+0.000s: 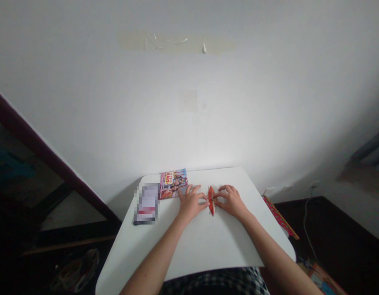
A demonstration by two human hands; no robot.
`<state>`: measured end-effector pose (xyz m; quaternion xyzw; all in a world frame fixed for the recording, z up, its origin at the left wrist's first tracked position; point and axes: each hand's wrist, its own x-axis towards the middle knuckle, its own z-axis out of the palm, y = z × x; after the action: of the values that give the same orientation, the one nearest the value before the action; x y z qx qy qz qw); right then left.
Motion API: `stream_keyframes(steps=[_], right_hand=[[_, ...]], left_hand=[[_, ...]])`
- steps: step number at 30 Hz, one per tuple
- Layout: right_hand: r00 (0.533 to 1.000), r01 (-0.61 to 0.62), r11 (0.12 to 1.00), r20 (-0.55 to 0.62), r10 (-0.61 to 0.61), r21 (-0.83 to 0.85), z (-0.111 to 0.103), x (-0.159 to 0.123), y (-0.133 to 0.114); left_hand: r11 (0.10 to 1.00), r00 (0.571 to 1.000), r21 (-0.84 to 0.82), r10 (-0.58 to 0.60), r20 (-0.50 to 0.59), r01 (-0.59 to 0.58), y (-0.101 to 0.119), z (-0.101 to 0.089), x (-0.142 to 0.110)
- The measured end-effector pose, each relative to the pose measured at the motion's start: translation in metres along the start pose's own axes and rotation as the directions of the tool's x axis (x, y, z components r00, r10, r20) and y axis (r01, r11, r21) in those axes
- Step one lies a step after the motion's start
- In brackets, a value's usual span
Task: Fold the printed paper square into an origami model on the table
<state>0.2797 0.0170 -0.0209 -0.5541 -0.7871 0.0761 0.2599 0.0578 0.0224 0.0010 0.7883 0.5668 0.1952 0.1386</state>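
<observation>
A small piece of folded red paper, pointed at both ends, is between my two hands over the white table. My left hand grips its left edge with thumb and index finger, the other fingers spread out toward the flyer. On the opposite side, my right hand pinches the paper's right edge with curled fingers. Pale patches show along the paper's right side; its finer folds are too small to make out. A colourful printed flyer lies just beyond my left hand, partly under its fingertips.
The white table stands against a pale wall. A phone with a blurred screen lies at the table's left. Beyond the right edge is a red patterned strip. A cable hangs at the far right.
</observation>
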Motion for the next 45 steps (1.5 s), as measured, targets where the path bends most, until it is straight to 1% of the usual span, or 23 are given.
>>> stream_keyframes(steps=[5, 10, 18, 26, 38, 45], right_hand=[[0.999, 0.01, 1.0, 0.035, -0.011, 0.008, -0.004, -0.001, -0.002], [0.997, 0.051, 0.999, 0.058, -0.051, 0.003, -0.01, -0.003, -0.005], [0.994, 0.075, 0.997, 0.081, -0.073, -0.018, -0.012, -0.005, -0.007], [0.99, 0.052, 0.999, 0.129, -0.05, -0.013, -0.011, -0.007, -0.009], [0.986, 0.08, 0.995, 0.155, -0.069, -0.063, -0.012, -0.009, -0.01], [0.982, 0.095, 0.992, 0.174, -0.079, -0.084, -0.011, -0.011, -0.011]], left_hand=[[1.0, 1.0, 0.022, 0.022, 0.013, -0.022, -0.001, 0.0, -0.002], [0.996, 0.998, 0.064, 0.054, 0.037, -0.056, -0.003, 0.001, -0.004], [0.993, 0.995, 0.1, 0.05, 0.092, -0.059, -0.001, -0.002, -0.002], [0.992, 0.989, 0.113, 0.044, 0.139, -0.06, -0.001, -0.004, -0.002], [0.985, 0.966, 0.151, 0.042, 0.256, -0.083, 0.002, -0.008, -0.003], [0.984, 0.968, 0.16, 0.039, 0.249, -0.081, 0.0, -0.007, -0.004]])
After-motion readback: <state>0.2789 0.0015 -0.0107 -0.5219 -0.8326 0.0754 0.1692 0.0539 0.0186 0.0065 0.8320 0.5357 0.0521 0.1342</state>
